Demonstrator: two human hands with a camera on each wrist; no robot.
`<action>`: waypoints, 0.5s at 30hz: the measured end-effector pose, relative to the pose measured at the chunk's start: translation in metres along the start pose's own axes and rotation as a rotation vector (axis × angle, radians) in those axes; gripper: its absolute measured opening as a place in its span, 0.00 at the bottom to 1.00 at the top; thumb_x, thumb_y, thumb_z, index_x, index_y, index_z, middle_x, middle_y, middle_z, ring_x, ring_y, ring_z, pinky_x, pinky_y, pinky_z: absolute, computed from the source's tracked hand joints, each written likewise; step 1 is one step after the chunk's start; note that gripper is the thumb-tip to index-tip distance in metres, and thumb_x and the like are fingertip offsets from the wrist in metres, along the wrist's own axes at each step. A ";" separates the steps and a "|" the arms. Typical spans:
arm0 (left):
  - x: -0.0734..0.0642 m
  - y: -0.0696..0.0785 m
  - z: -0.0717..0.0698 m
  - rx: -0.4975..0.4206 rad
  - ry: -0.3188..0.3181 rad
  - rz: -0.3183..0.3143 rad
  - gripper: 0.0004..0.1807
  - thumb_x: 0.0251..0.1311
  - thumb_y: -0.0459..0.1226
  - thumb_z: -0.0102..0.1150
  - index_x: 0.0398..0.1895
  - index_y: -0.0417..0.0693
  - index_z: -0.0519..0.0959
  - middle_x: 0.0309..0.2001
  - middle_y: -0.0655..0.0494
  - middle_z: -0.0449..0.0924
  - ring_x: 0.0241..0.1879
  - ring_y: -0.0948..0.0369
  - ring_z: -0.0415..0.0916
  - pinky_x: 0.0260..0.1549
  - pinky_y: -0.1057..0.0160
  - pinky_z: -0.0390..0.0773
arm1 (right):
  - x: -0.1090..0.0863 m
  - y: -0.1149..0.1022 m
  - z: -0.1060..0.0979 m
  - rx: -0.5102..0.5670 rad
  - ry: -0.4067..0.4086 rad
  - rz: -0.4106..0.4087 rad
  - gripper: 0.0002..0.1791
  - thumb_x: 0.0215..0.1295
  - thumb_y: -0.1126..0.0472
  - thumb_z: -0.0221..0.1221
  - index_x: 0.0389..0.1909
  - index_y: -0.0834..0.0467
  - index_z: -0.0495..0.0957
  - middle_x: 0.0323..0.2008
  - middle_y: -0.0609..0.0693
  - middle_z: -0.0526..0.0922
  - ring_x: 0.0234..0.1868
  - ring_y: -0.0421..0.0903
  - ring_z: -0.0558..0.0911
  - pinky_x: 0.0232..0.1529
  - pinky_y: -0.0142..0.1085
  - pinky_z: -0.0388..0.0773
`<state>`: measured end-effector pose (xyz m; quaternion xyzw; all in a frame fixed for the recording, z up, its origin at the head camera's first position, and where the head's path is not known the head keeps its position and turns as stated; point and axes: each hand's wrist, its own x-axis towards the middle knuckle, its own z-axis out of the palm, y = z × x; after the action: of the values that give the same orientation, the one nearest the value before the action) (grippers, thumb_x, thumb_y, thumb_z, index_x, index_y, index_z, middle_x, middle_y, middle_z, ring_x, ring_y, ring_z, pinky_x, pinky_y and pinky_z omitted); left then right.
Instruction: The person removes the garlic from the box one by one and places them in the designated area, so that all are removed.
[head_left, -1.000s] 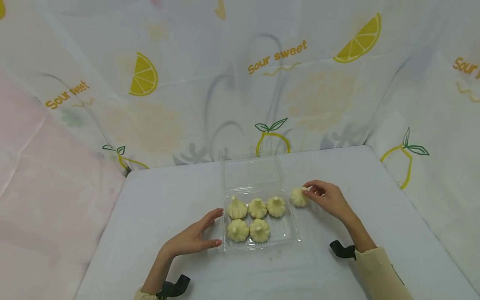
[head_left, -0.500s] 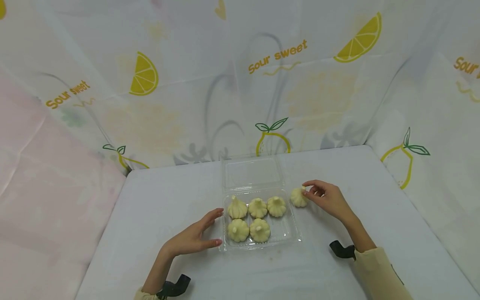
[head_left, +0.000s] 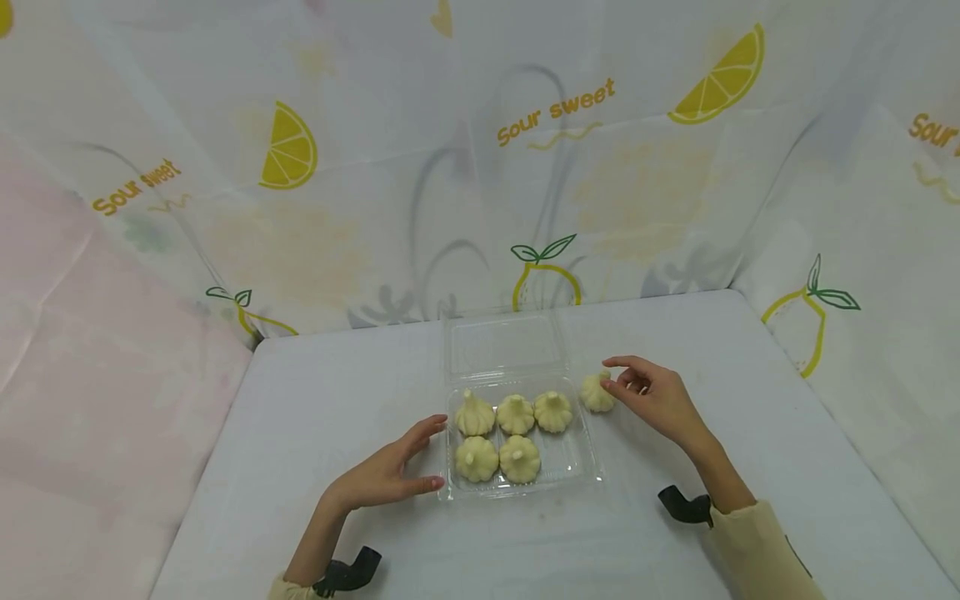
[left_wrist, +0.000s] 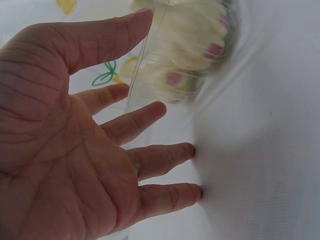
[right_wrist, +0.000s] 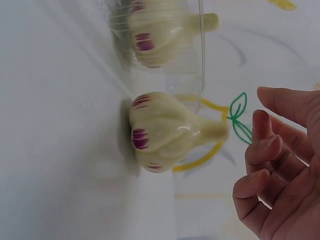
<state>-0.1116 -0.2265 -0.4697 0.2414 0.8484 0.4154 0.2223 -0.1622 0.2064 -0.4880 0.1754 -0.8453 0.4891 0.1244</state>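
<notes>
A garlic bulb (head_left: 596,392) stands on the table just right of the clear plastic box, its stem pointing up. My right hand (head_left: 657,400) is over its right side, fingers loosely curled. In the right wrist view, a gap shows between the fingertips (right_wrist: 261,122) and the bulb's stem (right_wrist: 215,131). Purple marks ring the base of this bulb. Several more garlic bulbs (head_left: 515,415) sit in the box (head_left: 566,471) in two rows. At the box's left side, my left hand (head_left: 390,471) has its fingers spread, with the thumb (left_wrist: 132,32) right at the rim.
The box's clear lid (head_left: 506,346) is folded back toward the rear wall. A white cloth covers the table (head_left: 330,400). Behind it hangs a lemon-printed curtain (head_left: 360,250). The front right part of the box has no bulb in it.
My right fingertips have eased slightly up from the bulb's stem. The left hand, the box and the bulbs have kept their places.
</notes>
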 end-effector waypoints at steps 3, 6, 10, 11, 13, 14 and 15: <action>0.000 0.000 0.000 0.000 -0.001 0.006 0.47 0.61 0.49 0.67 0.77 0.51 0.50 0.74 0.44 0.57 0.70 0.39 0.57 0.64 0.39 0.59 | -0.001 -0.019 0.000 0.008 0.006 -0.009 0.14 0.61 0.62 0.68 0.48 0.52 0.83 0.26 0.45 0.80 0.23 0.41 0.76 0.17 0.38 0.69; 0.000 -0.001 0.000 -0.004 -0.004 0.008 0.48 0.61 0.49 0.66 0.78 0.52 0.50 0.74 0.44 0.56 0.70 0.39 0.57 0.64 0.38 0.59 | -0.002 -0.027 0.004 0.003 -0.012 -0.019 0.14 0.60 0.64 0.68 0.47 0.51 0.83 0.26 0.43 0.79 0.22 0.39 0.75 0.18 0.35 0.70; 0.000 -0.002 0.000 -0.011 -0.003 0.014 0.48 0.61 0.49 0.66 0.78 0.53 0.49 0.74 0.44 0.57 0.70 0.39 0.57 0.65 0.39 0.59 | -0.004 -0.036 0.012 0.009 -0.057 -0.007 0.14 0.60 0.66 0.68 0.47 0.52 0.83 0.25 0.42 0.77 0.21 0.39 0.74 0.20 0.32 0.72; 0.000 -0.002 0.000 -0.012 -0.003 0.016 0.48 0.61 0.49 0.66 0.78 0.53 0.49 0.73 0.44 0.57 0.70 0.39 0.57 0.65 0.39 0.59 | -0.005 -0.038 0.013 0.012 -0.069 -0.001 0.14 0.61 0.65 0.68 0.47 0.51 0.83 0.24 0.41 0.77 0.21 0.39 0.74 0.20 0.32 0.71; 0.000 -0.002 0.000 -0.011 -0.002 0.020 0.47 0.61 0.49 0.66 0.78 0.54 0.49 0.73 0.44 0.57 0.70 0.39 0.57 0.65 0.39 0.59 | -0.006 -0.041 0.017 0.022 -0.085 0.005 0.14 0.61 0.65 0.68 0.47 0.51 0.83 0.24 0.41 0.77 0.21 0.40 0.74 0.20 0.31 0.71; 0.000 -0.003 0.000 -0.013 -0.003 0.019 0.47 0.61 0.49 0.66 0.78 0.54 0.49 0.73 0.44 0.57 0.70 0.39 0.57 0.65 0.39 0.59 | -0.007 -0.041 0.019 0.028 -0.092 0.004 0.14 0.61 0.65 0.68 0.46 0.51 0.83 0.23 0.41 0.77 0.21 0.40 0.73 0.20 0.31 0.70; 0.000 -0.003 0.000 -0.013 -0.005 0.019 0.47 0.61 0.49 0.66 0.78 0.54 0.49 0.73 0.44 0.57 0.70 0.39 0.57 0.65 0.39 0.58 | -0.008 -0.043 0.021 0.031 -0.099 0.002 0.14 0.61 0.65 0.68 0.46 0.50 0.83 0.23 0.42 0.77 0.20 0.40 0.73 0.20 0.31 0.70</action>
<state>-0.1121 -0.2281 -0.4718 0.2490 0.8428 0.4223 0.2219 -0.1377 0.1702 -0.4680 0.2006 -0.8429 0.4930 0.0793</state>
